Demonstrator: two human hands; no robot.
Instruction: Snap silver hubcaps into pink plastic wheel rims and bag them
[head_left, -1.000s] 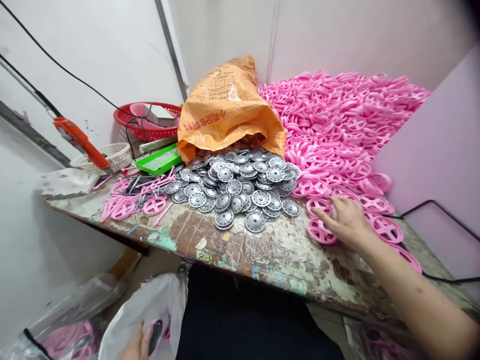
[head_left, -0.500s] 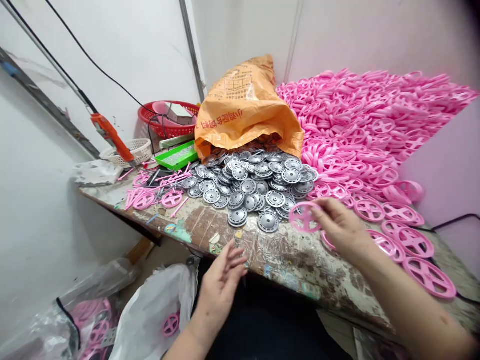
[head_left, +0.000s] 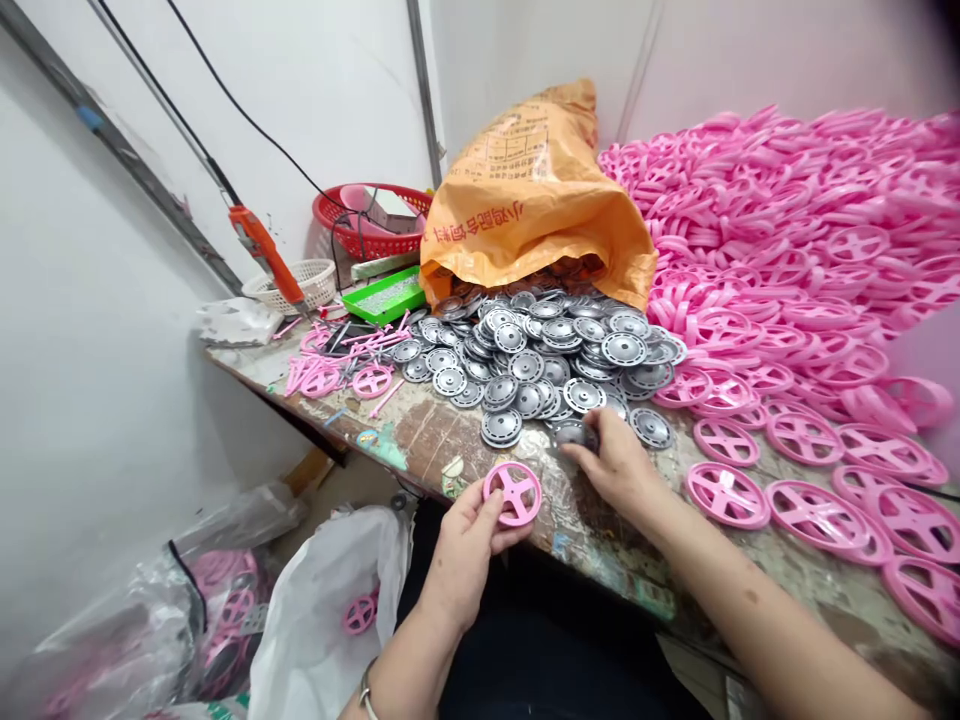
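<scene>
My left hand [head_left: 469, 540] pinches a pink spoked wheel [head_left: 516, 492] at its lower left rim, just over the table's front edge. Fingers of my right hand [head_left: 619, 460] are closed on a grey hubcap disc [head_left: 576, 434] at the near side of the disc pile. That disc is partly covered by the fingers and a little blurred. Behind it lies the heap of grey hubcap discs [head_left: 527, 366], spilling from the mouth of an orange sack [head_left: 540, 210]. Several loose pink wheels [head_left: 726, 494] lie flat to the right of my right forearm.
A large heap of pink wheels [head_left: 787, 240] fills the right rear. At left are pink rods [head_left: 382, 345], a green tray [head_left: 384, 296], a red basket [head_left: 375, 243] and a hanging orange electric screwdriver [head_left: 264, 252]. Below the worn table [head_left: 420, 440] stands a white bag [head_left: 307, 610].
The pink wheel has passed from my right hand to my left. My right hand has moved left to the disc pile and closed on a disc. The view has shifted.
</scene>
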